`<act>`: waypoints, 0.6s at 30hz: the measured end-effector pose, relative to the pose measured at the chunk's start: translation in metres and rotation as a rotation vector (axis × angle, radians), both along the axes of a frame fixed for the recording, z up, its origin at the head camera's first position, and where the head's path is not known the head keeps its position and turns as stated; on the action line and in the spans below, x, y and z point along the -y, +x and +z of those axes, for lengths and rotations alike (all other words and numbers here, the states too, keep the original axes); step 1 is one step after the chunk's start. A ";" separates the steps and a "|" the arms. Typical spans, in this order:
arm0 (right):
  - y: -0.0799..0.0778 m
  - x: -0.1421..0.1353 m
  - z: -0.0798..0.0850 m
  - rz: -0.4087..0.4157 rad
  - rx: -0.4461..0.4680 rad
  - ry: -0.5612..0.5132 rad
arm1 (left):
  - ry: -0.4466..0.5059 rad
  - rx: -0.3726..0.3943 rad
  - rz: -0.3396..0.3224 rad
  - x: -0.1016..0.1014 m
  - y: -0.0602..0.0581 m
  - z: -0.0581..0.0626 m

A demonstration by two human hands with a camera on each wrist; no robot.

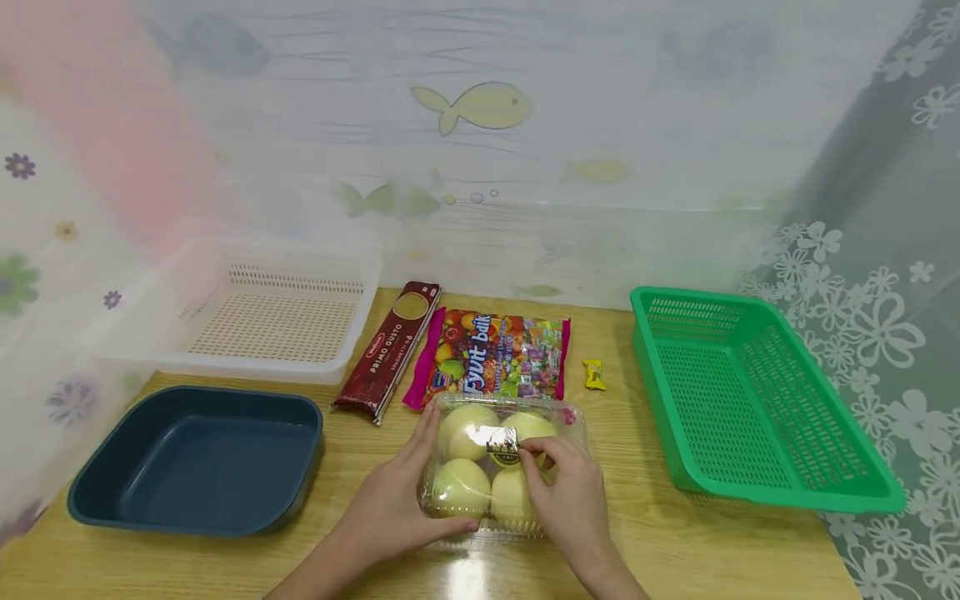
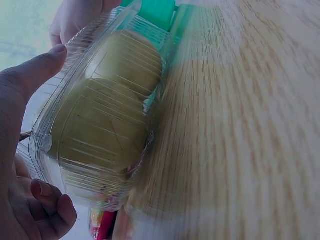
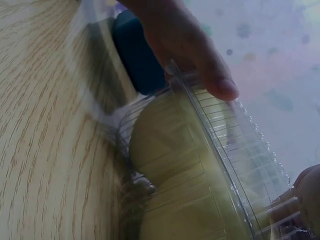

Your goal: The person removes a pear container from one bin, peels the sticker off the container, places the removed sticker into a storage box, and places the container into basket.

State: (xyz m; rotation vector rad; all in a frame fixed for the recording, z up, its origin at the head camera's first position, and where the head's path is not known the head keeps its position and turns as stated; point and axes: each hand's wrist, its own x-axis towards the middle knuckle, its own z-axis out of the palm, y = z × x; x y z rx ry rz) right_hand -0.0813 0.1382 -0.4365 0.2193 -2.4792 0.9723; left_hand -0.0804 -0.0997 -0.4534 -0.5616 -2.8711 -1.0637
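Note:
A clear plastic clamshell box [image 1: 480, 487] of several pale green apples lies on the wooden table [image 1: 675, 542], near the front edge. My left hand [image 1: 408, 492] grips its left side, thumb on the lid and fingers curled round the lower edge. My right hand [image 1: 562, 487] holds the right side, its fingertips pinching at the silver label [image 1: 501, 440] on the lid. The left wrist view shows the box [image 2: 100, 115] close up between my thumb [image 2: 35, 75] and curled fingers [image 2: 50, 205]. In the right wrist view the box [image 3: 200, 170] fills the frame, with a fingertip of the left hand [image 3: 210, 75] on its rim.
Behind the box lie a colourful candy bag [image 1: 495, 354], a dark red spaghetti pack [image 1: 390, 350] and a small yellow sweet [image 1: 594, 375]. A white perforated basket [image 1: 277, 308] and a dark blue tray [image 1: 202, 458] stand to the left, a green basket [image 1: 750, 400] to the right. Patterned curtains surround the table.

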 end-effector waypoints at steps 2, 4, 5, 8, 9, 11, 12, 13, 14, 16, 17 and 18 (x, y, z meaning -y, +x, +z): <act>-0.001 -0.001 -0.001 0.012 -0.032 -0.003 | -0.001 -0.003 0.001 0.000 0.000 0.000; -0.002 -0.001 -0.002 0.021 -0.057 -0.008 | 0.000 -0.005 0.001 0.000 0.000 0.001; -0.002 -0.001 -0.003 0.026 -0.065 -0.009 | 0.002 -0.005 0.000 0.000 0.000 0.001; -0.003 -0.001 -0.003 0.038 -0.081 -0.012 | 0.004 -0.003 0.001 0.000 0.000 0.001; -0.003 -0.001 -0.003 0.042 -0.085 -0.013 | 0.005 0.000 0.002 -0.001 0.000 0.001; -0.003 -0.001 -0.002 0.050 -0.097 -0.014 | 0.004 0.005 0.001 -0.001 0.000 0.001; -0.003 -0.001 -0.002 0.054 -0.103 -0.014 | 0.004 0.007 0.001 -0.001 0.000 0.001; -0.002 -0.002 -0.002 0.058 -0.108 -0.014 | 0.003 0.009 0.001 -0.001 0.000 0.001; -0.002 -0.002 -0.002 0.063 -0.115 -0.012 | 0.004 0.009 0.000 -0.001 0.000 0.001; -0.002 -0.002 -0.002 0.074 -0.126 -0.012 | 0.008 0.011 -0.003 -0.002 0.000 0.002; -0.002 -0.002 -0.002 0.080 -0.131 -0.012 | 0.009 0.010 -0.003 -0.002 0.000 0.002; -0.002 -0.002 -0.002 0.087 -0.136 -0.013 | 0.008 0.011 -0.003 -0.002 0.000 0.002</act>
